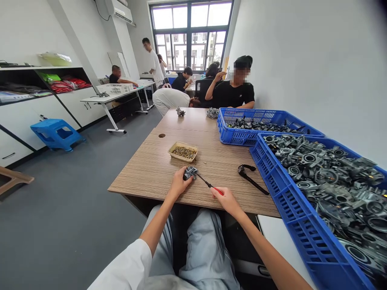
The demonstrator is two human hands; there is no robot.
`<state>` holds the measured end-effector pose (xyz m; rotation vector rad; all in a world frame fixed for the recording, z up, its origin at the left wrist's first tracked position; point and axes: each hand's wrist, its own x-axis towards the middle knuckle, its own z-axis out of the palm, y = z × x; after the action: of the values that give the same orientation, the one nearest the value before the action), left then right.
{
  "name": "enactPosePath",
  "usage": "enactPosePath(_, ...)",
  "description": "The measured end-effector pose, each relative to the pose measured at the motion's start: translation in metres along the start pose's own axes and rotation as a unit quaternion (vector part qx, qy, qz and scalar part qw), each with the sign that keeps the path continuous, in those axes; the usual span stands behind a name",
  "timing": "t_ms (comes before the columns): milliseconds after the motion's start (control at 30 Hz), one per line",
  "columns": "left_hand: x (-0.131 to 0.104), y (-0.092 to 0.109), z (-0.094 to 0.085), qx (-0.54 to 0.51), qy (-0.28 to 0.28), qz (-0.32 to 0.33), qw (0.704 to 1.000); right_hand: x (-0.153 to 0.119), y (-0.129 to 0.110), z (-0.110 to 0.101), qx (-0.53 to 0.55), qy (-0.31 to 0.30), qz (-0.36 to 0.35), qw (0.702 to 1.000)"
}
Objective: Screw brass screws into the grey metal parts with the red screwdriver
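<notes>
My left hand [179,183] is closed on a small grey metal part [190,172] at the near side of the wooden table [145,171]. In my right hand [225,198] is a screwdriver [208,185] with a red handle and a dark shaft. Its tip points left and meets the right side of the metal part; the exact contact point is too small to tell. Just beyond my left hand sits a cream tray [172,154] holding many small brass-coloured pieces. A black wristwatch [254,180] lies to the right of the screwdriver.
Two blue crates [284,197] of metal parts line the table's right side. A metal part [180,112] and a grey pile [212,113] rest at the far end. A person in black [236,92] sits beyond; others work behind. A blue stool [57,133] stands left.
</notes>
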<state>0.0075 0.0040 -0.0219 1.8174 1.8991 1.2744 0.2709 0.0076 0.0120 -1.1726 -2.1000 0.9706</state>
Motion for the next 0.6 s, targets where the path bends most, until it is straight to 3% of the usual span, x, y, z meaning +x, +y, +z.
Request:
enactPosePath(67,0.000,0.000,0.000,0.001,0.003,-0.001,1.000,0.004,0.001,-0.001,0.067,-0.034,0.028,0.997)
enactPosePath(133,-0.001,0.002,0.000,0.002,0.005,-0.001,1.000,0.005,0.003,-0.002,0.065,-0.023,0.031,0.997)
enactPosePath(233,-0.001,0.004,-0.001,0.005,0.000,-0.006,1.000,-0.001,0.005,-0.001,-0.043,0.066,-0.009,0.997)
enactPosePath(300,-0.001,0.005,-0.001,0.007,-0.004,-0.011,1.000,-0.006,0.006,0.000,-0.151,0.115,-0.054,0.980)
enactPosePath(433,0.000,0.005,-0.001,0.008,0.003,-0.020,1.000,-0.011,0.008,0.001,-0.275,0.113,-0.137,0.945)
enactPosePath(500,0.000,0.004,0.000,0.007,0.002,-0.021,1.000,-0.009,0.009,0.002,-0.244,0.096,-0.121,0.957)
enactPosePath(600,0.000,0.002,0.002,0.004,-0.008,-0.013,1.000,-0.002,0.010,0.003,-0.097,0.016,-0.022,0.995)
